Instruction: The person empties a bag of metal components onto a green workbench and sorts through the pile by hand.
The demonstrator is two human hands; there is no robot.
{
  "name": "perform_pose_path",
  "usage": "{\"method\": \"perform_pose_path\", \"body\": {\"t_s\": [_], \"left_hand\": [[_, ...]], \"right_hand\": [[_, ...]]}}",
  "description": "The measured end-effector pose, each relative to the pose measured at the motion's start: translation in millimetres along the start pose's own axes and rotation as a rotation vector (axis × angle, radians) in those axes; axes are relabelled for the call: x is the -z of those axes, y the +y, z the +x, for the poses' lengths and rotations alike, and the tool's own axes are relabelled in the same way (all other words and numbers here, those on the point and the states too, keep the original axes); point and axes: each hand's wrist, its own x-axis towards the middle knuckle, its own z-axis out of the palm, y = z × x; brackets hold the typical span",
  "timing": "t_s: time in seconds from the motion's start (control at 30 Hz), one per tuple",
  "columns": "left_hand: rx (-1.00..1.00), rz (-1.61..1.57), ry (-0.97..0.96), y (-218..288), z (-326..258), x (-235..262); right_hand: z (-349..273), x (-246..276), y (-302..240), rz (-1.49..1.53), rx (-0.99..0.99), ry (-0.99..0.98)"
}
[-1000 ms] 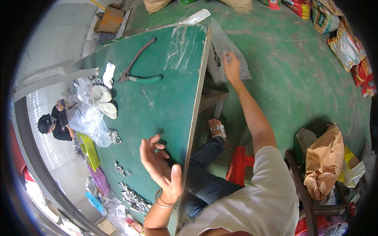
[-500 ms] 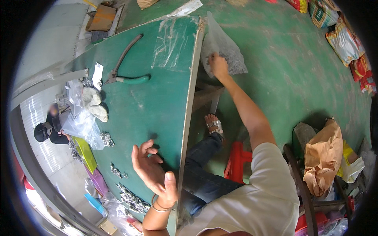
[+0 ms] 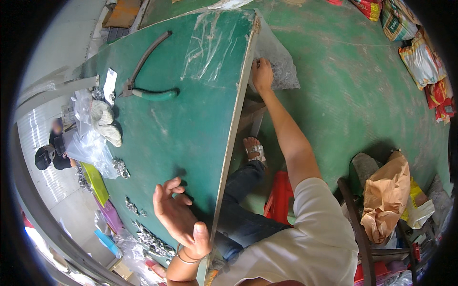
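Observation:
My left hand [image 3: 179, 217] is held over the near part of the green table [image 3: 191, 128], palm up, its fingers loosely bent and apart with nothing in them. My right hand [image 3: 263, 76] reaches beyond the table's right edge, in front of a clear plastic bag [image 3: 281, 64] that hangs there with a mass of small grey pieces in it. Its fingers are curled together; a small dark bit shows at their tips, too small to name. Pliers [image 3: 150, 94] with green-and-dark handles lie spread on the far part of the table.
Silvery metal pieces [image 3: 152, 240] lie in small heaps along the table's left side, near white gloves [image 3: 106, 124] and plastic bags. A green tray [image 3: 95, 183] stands by a person in dark clothes [image 3: 57, 148]. Right of me are a red stool [image 3: 279, 198] and a brown paper bag [image 3: 387, 195].
My right hand has drawn slightly up and toward the table edge from the bag, its fingers now closed. The left hand stays open over the table. The whole view has shifted a little.

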Motion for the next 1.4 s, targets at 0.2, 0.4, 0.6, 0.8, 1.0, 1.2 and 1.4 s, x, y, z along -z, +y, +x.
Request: {"method": "perform_pose_path", "body": {"t_s": [0.2, 0.4, 0.6, 0.8, 1.0, 1.2, 1.4], "left_hand": [[0.003, 0.009, -0.004, -2.4, -0.4, 0.9], [-0.008, 0.026, -0.015, -3.8, -1.4, 3.4], [-0.037, 0.007, -0.050, -2.6, 3.1, 2.6], [-0.020, 0.019, -0.030, -5.1, -1.4, 4.5], [0.045, 0.019, 0.013, -3.6, -3.4, 6.4], [0.044, 0.108, -0.007, -0.2, -2.7, 3.0], [0.056, 0.073, 0.037, -3.5, -4.2, 5.5]], "right_hand": [[18.5, -6.0, 0.4, -0.307, 0.072, -0.388], [23.9, -9.3, 15.6, -0.490, 0.595, -0.413], [66.0, -29.1, 62.8, -0.849, 0.926, -0.688], [58.8, 51.1, 67.9, -0.710, 0.949, -0.535], [8.0, 98.0, 81.6, -0.848, 0.591, -0.584], [-24.8, 99.0, 82.8, -0.829, 0.403, -0.578], [-7.3, 90.5, 20.5, -0.502, 0.434, -0.412]]}}
